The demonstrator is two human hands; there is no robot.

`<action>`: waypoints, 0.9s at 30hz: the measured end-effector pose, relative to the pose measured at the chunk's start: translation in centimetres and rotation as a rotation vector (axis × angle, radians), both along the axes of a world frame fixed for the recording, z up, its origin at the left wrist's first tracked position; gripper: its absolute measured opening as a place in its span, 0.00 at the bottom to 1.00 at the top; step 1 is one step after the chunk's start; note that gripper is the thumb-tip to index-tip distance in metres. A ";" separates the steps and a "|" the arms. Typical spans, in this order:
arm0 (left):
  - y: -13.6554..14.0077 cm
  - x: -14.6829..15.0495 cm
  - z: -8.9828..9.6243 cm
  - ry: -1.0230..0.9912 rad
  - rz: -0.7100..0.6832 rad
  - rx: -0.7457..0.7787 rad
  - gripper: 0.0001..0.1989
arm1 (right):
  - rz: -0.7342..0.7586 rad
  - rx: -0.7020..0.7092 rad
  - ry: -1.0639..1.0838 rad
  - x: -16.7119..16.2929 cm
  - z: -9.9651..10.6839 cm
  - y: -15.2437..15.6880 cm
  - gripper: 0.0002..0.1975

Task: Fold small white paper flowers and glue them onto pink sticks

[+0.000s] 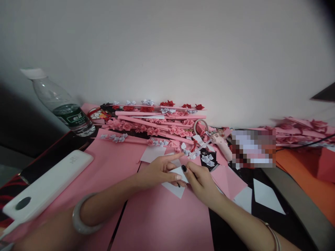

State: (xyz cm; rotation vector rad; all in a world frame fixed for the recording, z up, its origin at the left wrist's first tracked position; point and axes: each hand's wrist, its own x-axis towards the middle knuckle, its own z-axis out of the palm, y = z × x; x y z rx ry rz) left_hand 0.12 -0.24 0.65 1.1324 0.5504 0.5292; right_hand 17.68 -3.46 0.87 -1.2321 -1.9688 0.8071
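Between my two hands is a small piece of white paper [179, 170], partly hidden by the fingers. My left hand [157, 171] pinches its left side with the thumb and bent fingers, while the index finger points outward. At the paper's right edge, my right hand [202, 180] grips with thumb and fingers closed. Just below lies a white sheet [175, 190] on large pink paper [164, 219]. Small white folded paper flowers [208, 159] are beyond the hands, beside a pale pink glue gun [221, 144].
A water bottle [69, 108] and a white power bank [49, 184] stand at the left. Pink paper rolls with folded flowers [141, 126] line the wall. A tape roll [200, 127], pink square sheets [229, 181], white sheets [267, 195] and orange paper [300, 170] lie rightward.
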 end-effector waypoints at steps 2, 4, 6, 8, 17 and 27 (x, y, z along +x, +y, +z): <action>0.1 0.0 -0.1 -0.012 0.012 -0.001 0.36 | -0.024 -0.013 0.005 0.0 0.0 -0.1 0.15; 0.1 0.0 -0.2 -0.017 0.025 -0.013 0.37 | -0.051 -0.016 0.006 0.0 -0.1 -0.1 0.15; 0.1 0.0 -0.3 -0.026 0.038 -0.027 0.37 | -0.073 -0.015 0.006 0.1 -0.2 -0.1 0.15; 0.1 0.0 -0.2 -0.038 0.048 -0.037 0.37 | -0.094 -0.006 0.014 0.1 -0.2 -0.1 0.15; -0.4 0.5 0.2 -0.018 0.135 0.026 0.39 | -0.144 0.071 -0.024 0.2 -0.3 -0.2 0.13; -0.3 0.5 0.3 0.003 0.314 0.200 0.30 | -0.084 -0.074 0.043 0.1 -0.3 -0.2 0.15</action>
